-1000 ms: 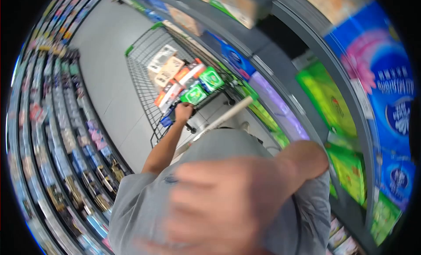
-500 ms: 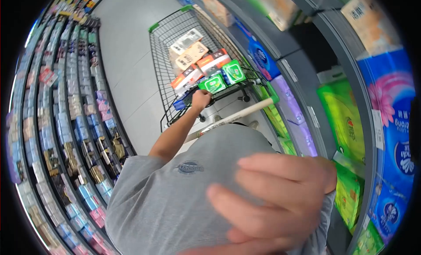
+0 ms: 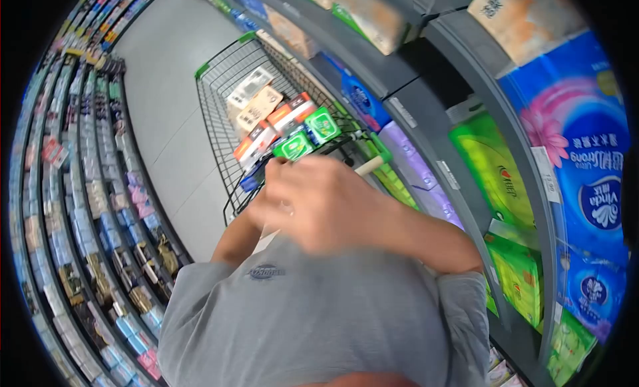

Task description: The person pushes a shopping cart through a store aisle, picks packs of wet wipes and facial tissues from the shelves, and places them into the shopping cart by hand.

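Observation:
My right hand [image 3: 326, 200] reaches across in front of my chest, its curled fingers smeared by motion. It overlaps my left hand, which is mostly hidden behind it; only the left forearm [image 3: 234, 244] shows clearly. Just beyond the hands stands a wire shopping cart [image 3: 212, 100] with green corners. Two green-and-white packs [image 3: 293, 146] lie nearest to my hands inside it. Behind them are orange-and-white packs [image 3: 293, 114], a beige pack [image 3: 260, 108] and a white pack [image 3: 249, 86]. Something blue [image 3: 249, 184] sits at the cart's near left. What either hand holds, I cannot tell.
Shelves of small packaged goods [image 3: 100, 187] run along the left. On the right, close to the cart, shelves hold green packs [image 3: 499, 174], blue Vinda packs [image 3: 592, 200] and purple packs [image 3: 416, 160]. Grey tiled floor [image 3: 156, 74] lies between the cart and the left shelves.
My right hand has moved from close to the camera forward and left, over my left hand. The view has shifted, so the cart appears further left and lower.

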{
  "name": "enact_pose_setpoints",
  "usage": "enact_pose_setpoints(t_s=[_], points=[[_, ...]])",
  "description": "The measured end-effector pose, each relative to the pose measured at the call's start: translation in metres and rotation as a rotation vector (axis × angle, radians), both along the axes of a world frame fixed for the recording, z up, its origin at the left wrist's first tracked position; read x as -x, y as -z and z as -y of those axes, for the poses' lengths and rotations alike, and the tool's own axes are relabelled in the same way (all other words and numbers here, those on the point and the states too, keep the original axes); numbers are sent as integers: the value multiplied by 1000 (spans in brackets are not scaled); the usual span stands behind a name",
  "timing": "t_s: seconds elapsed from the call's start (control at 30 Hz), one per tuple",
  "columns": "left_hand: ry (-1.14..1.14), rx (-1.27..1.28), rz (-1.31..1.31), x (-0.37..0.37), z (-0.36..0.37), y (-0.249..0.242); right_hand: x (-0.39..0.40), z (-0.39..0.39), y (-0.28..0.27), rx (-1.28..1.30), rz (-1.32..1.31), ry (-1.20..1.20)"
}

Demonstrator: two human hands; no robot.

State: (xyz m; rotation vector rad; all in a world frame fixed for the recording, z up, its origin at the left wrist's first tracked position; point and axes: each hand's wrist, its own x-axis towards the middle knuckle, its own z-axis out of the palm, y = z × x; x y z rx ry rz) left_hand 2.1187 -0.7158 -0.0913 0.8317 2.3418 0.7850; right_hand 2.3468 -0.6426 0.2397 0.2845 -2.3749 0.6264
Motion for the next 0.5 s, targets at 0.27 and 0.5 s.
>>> enact_pose_setpoints(t_s=[0.27, 0.5], points=[[9, -15, 4, 16, -3, 25, -36, -84, 291, 238, 436, 738], [141, -60, 2, 13, -2, 9, -42, -71, 297, 109, 315, 785]])
